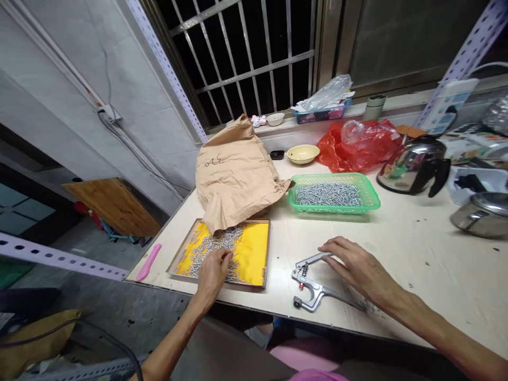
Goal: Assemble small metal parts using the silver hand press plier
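Note:
My left hand (213,272) is over a shallow tray (267,256) lined with yellow. Its fingers are pinched together among small silvery metal pins (218,242); whatever is between the fingertips is hidden. On the right, my right hand (353,264) grips the upper lever of a grey metal hand press (315,296), fingers over the lever and thumb beside it. The press has a spring, a red-tipped plunger and a C-shaped jaw with a black knob. Its jaw gap holds nothing that I can see. The rear handle runs under my right hand.
Behind the press stands a green basket (373,198) of similar metal pieces. A brown paper bag (238,174) overlaps the tray's back edge. A pink strip-shaped tool (148,263) lies at the left table edge. A kettle (415,165), red plastic bag (357,145) and metal pot (482,216) are farther right.

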Available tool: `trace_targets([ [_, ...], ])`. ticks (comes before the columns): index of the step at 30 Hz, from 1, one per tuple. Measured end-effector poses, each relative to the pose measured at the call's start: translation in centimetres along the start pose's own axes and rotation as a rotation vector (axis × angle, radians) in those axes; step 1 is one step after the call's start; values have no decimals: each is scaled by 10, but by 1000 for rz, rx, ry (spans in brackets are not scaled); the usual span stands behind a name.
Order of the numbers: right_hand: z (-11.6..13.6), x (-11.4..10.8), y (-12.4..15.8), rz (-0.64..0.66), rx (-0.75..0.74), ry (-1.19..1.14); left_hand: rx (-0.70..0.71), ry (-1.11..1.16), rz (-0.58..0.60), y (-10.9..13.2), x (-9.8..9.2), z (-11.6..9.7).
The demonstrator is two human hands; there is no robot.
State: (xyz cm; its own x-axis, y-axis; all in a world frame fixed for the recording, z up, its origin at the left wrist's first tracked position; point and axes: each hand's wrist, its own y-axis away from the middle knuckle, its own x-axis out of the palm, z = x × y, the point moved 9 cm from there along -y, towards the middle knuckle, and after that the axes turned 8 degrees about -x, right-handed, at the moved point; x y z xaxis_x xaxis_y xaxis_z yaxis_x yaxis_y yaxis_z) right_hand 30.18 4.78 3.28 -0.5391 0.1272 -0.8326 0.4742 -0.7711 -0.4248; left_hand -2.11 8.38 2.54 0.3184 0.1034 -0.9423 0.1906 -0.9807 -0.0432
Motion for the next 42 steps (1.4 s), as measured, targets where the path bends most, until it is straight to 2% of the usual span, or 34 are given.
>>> trace_targets([
  [2,0,8,18,43,49,-63,-41,232,91,10,9,-13],
  [5,3,26,44,116,94,-128,-136,534,330,38,42,-45],
  [8,5,41,64,150,134,-96,-159,646,488,67,75,-82],
  [11,4,45,73,134,175,-24,-142,658,560,82,100,-104],
  [15,4,44,74,103,196,8,-122,614,575,83,118,-109],
  [19,3,41,73,80,211,5,-120,546,574,80,123,-106],
  [23,4,38,73,69,221,8,-113,498,580,77,119,-109],
  [28,6,32,71,65,224,28,-177,419,668,78,121,-106],
  [35,7,32,72,58,214,64,-170,365,736,78,126,-102],
  [38,7,33,72,74,222,73,-140,317,743,72,123,-106],
  [42,8,35,72,98,232,80,-29,195,682,61,111,-118],
])
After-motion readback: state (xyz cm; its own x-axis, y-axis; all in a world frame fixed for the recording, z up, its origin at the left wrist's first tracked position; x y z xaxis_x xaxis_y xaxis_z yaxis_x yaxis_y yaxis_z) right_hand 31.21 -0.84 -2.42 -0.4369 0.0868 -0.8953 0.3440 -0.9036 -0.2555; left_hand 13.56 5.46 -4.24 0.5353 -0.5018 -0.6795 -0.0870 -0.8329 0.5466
